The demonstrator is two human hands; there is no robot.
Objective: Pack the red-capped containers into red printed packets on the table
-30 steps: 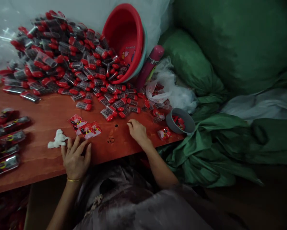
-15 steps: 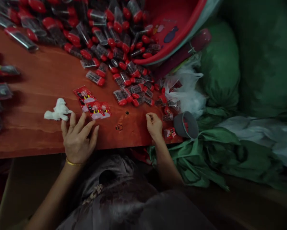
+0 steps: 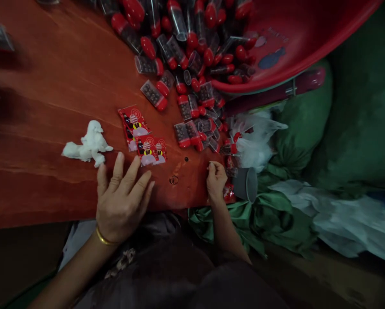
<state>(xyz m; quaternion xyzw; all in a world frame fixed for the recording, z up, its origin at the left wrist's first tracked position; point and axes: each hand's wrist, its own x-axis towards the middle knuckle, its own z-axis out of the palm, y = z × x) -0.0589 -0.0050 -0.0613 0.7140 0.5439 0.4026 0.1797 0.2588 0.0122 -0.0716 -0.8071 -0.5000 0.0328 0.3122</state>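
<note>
My left hand (image 3: 121, 204) rests palm down on the reddish-brown table with its fingers spread, holding nothing. Its fingertips are near a crumpled white tissue (image 3: 91, 143) and red printed packets (image 3: 150, 150). To the right, my right hand (image 3: 217, 182) is closed, thumb and fingers pinched together; whatever it may hold is too small or hidden to name. Beside it stand a grey cup (image 3: 245, 183), tilted, and a red packet (image 3: 229, 194). A small dark bead (image 3: 186, 159) and a thin ring-shaped mark (image 3: 173, 180) lie on the table between my hands.
Several clear tubes with red caps and dark beads inside (image 3: 154, 95) are heaped at the back, spilling from a large red basin (image 3: 295, 64). A clear plastic bag (image 3: 253, 137) and full green sacks (image 3: 311, 111) are at the right. The front table edge (image 3: 34, 223) runs below my hands.
The view has tilted and come closer, so the table things appear larger and further right. My right hand's fingers have straightened somewhat into a pinch. My left hand stays spread.
</note>
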